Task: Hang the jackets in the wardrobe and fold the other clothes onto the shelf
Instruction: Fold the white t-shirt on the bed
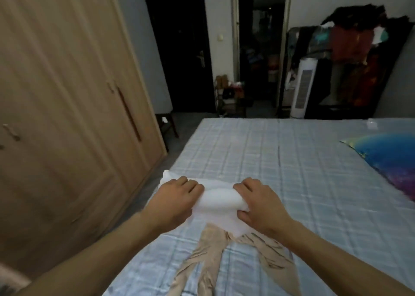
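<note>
Both hands on the bed (pixel 280 161), gripping one white garment (pixel 219 202) between them. Left hand (pixel 174 200) with fingers curled over the garment's left end, knuckles up; right hand (pixel 258 202) with fingers curled round its right end, thumb tucked underneath. White garment bunched into a thick roll between the fists, lying near the bed's left edge, a loose flap of it spread flat toward the bed's near end. Beige tights (pixel 229 259) touching that flap, two legs fanned apart across the bed's checked blue cover down to its near end. Colourful pillow (pixel 390 161) at the bed's right side, well apart from the garment. Wooden wardrobe (pixel 67 105) left of the bed, doors closed. Heaped clothes rack (pixel 359 55) beyond the bed's far right corner, white tower fan (pixel 302 89) beside it.
</note>
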`<state>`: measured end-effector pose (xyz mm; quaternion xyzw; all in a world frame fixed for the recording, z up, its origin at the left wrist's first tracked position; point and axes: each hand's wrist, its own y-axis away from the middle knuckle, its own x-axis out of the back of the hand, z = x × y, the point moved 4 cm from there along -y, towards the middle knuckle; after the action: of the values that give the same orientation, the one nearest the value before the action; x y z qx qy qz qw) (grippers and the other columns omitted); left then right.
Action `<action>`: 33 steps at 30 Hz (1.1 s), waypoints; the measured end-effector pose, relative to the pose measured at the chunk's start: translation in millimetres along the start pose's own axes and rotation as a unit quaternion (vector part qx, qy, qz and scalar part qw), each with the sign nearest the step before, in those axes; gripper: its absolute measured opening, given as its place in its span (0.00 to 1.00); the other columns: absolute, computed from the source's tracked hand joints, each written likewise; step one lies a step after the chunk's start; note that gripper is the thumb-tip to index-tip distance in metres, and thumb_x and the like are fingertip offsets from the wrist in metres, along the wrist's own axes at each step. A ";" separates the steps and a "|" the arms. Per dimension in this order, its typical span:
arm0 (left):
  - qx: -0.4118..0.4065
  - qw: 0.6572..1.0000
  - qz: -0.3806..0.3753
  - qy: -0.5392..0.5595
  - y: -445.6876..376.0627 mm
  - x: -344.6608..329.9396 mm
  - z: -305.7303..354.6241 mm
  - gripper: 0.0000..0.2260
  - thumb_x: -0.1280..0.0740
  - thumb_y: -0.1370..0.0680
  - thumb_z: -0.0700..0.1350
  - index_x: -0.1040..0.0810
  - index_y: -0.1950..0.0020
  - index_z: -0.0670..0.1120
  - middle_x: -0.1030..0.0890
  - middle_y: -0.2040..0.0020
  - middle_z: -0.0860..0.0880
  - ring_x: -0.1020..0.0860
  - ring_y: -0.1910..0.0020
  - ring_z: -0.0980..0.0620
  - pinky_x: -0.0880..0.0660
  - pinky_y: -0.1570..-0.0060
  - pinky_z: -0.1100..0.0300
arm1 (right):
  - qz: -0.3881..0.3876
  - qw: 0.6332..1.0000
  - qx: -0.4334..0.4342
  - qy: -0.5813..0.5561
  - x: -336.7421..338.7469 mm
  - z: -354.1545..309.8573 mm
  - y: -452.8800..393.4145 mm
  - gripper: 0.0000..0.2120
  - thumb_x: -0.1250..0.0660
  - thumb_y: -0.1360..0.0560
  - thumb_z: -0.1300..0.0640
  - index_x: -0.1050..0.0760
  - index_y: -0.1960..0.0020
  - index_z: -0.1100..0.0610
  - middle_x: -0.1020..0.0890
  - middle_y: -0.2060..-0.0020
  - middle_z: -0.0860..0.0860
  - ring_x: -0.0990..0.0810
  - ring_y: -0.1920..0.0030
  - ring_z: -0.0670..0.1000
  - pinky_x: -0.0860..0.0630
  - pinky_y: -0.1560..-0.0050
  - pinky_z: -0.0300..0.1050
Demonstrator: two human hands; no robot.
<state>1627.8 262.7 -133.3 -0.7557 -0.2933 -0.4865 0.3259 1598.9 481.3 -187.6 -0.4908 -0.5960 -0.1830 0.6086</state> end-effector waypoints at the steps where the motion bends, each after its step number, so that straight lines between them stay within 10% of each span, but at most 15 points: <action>1: 0.019 1.000 0.001 -0.007 20.8 10.0 -8.9 0.22 0.24 0.40 0.45 0.23 0.48 0.47 0.20 0.54 0.49 0.22 0.59 0.47 0.24 0.65 0.53 | 0.000 1.000 0.020 -0.006 2.4 -20.0 -8.6 0.23 0.30 0.39 0.49 0.25 0.45 0.51 0.23 0.54 0.49 0.23 0.59 0.53 0.26 0.66 0.47; 14: 0.265 0.959 -0.012 -0.100 383.8 90.9 -134.5 0.22 0.28 0.41 0.44 0.23 0.47 0.47 0.19 0.52 0.49 0.22 0.60 0.46 0.25 0.67 0.55 | 0.015 0.960 0.276 -0.034 -31.1 -391.3 -93.5 0.22 0.32 0.41 0.48 0.26 0.47 0.48 0.26 0.55 0.47 0.23 0.58 0.52 0.27 0.64 0.46; 20: 0.343 0.922 -0.091 -0.155 555.9 117.1 -190.1 0.21 0.26 0.45 0.44 0.21 0.52 0.47 0.22 0.60 0.50 0.26 0.68 0.49 0.42 0.75 0.58 | 0.016 0.935 0.344 -0.083 -61.0 -585.4 -104.4 0.22 0.33 0.42 0.50 0.23 0.48 0.49 0.25 0.56 0.47 0.22 0.58 0.51 0.25 0.62 0.45; 33: 0.489 0.846 -0.108 -0.182 778.1 134.6 -268.7 0.22 0.29 0.43 0.40 0.23 0.49 0.46 0.23 0.56 0.48 0.25 0.64 0.45 0.27 0.75 0.53 | -0.017 0.882 0.453 -0.128 -131.3 -842.0 -145.3 0.25 0.29 0.41 0.51 0.25 0.44 0.48 0.26 0.53 0.47 0.22 0.54 0.52 0.22 0.60 0.48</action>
<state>2121.0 -408.3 -85.3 -0.5371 -0.6271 -0.1664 0.5390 1911.9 -318.4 -89.5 -0.1706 -0.6947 0.1610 0.6800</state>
